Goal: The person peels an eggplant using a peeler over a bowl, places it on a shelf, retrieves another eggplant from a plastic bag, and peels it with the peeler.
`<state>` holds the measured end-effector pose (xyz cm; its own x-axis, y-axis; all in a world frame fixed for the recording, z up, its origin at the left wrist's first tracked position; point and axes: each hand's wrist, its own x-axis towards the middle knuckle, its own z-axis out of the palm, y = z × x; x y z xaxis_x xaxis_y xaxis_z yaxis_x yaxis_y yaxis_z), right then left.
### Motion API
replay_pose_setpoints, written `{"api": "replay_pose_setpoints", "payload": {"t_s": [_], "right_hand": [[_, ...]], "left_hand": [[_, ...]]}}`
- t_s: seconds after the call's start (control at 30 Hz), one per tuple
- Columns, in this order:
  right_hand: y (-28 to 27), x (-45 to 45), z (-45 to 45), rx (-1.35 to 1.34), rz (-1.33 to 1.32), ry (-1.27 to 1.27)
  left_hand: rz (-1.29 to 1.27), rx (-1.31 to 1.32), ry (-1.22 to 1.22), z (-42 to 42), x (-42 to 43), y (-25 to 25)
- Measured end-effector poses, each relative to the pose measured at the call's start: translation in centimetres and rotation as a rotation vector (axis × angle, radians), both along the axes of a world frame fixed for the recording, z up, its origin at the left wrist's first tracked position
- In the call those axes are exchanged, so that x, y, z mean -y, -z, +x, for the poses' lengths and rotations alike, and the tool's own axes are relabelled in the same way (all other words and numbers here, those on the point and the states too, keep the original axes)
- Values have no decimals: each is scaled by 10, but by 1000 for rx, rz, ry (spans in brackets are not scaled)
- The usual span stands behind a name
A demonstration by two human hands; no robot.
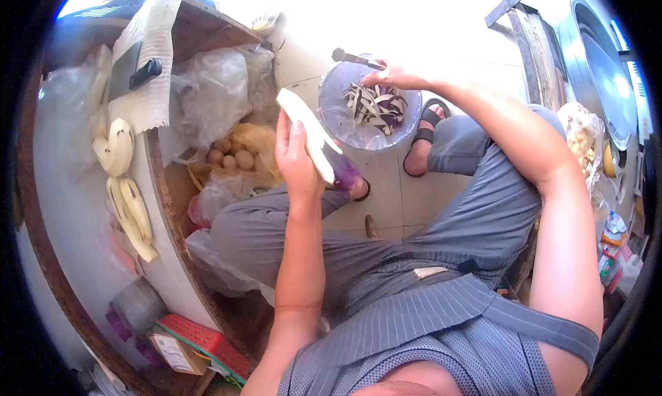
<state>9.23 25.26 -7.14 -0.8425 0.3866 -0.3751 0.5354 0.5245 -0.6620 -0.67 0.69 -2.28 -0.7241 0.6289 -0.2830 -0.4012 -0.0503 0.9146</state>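
My left hand (295,163) is wrapped round a long eggplant (302,123), held up at a slant. Most of its skin is off, showing pale flesh; purple skin (345,172) remains at the lower end. Over the rim of a plastic-lined bin (329,106), my right hand (392,76) is closed on the end of a peeler (353,58), whose head points left. Inside the bin lie many dark and pale strips of peel (376,108). The peeler and the eggplant are apart.
On the counter at left lie peeled eggplants (131,206) and a dark-handled blade (146,73) on a ribbed sheet (162,30). Round brown items (234,156) fill a yellow bag below. A red basket (207,344) stands lower left, a large metal basin (600,72) far right.
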Motion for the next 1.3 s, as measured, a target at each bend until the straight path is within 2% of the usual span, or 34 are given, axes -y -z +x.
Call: {"api": "replay_pose_setpoints", "payload": {"t_s": [0.07,0.1,0.17,0.2,0.27,0.33,0.47,0.53,0.57,0.6,0.67,0.8,0.87,0.9,0.93,1.0,1.03,1.07,1.13,1.17,1.2,1.3], "right_hand": [[-25,10,4,-55,-277,87],[-38,14,4,-52,-278,81],[-64,25,1,67,-323,-75],[-72,35,1,25,-480,-111],[-65,49,0,-6,-541,-268],[-60,70,6,-265,-490,-239],[-67,67,5,-138,-408,-284],[-81,61,4,-106,-533,-103],[-85,62,5,-161,-634,42],[-86,63,4,-135,-717,121],[-86,60,5,-153,-700,117],[-75,61,6,-119,-810,54],[-89,61,10,-111,-863,33],[-84,52,10,-90,-707,-40],[-80,49,9,-90,-708,-44],[-73,45,7,-384,-338,85],[-89,31,7,-369,-264,-67],[-88,25,6,-370,-264,-67],[-86,18,5,-320,92,-99],[-75,20,4,-484,64,-45],[-76,24,4,-483,63,-44],[-77,35,0,-502,390,-184]], "left_hand": [[36,-40,-99,-3,-3,8],[72,-82,-192,-4,-3,10],[74,-54,-198,-4,2,4],[77,-29,-198,-4,2,0],[80,-47,-231,-2,-1,-3],[112,-94,-325,-2,-4,-3],[147,-64,-201,-7,3,2],[-46,-78,-317,-2,-3,-9],[-175,-522,-220,-5,2,9],[-380,-907,-136,-1,2,-3],[-395,-1416,54,-3,0,-10],[-304,-1570,128,5,-7,-5],[-273,-1521,113,-3,-1,-7],[-268,-1405,93,0,-1,-14],[-272,-1406,90,3,0,-18],[-54,-438,43,7,1,-24],[117,-168,60,1,3,-18],[196,-13,101,-2,7,-17],[367,317,175,-7,9,-15],[375,391,145,-4,9,-16],[357,479,145,-4,10,-14],[292,614,134,-2,10,-10]]}}
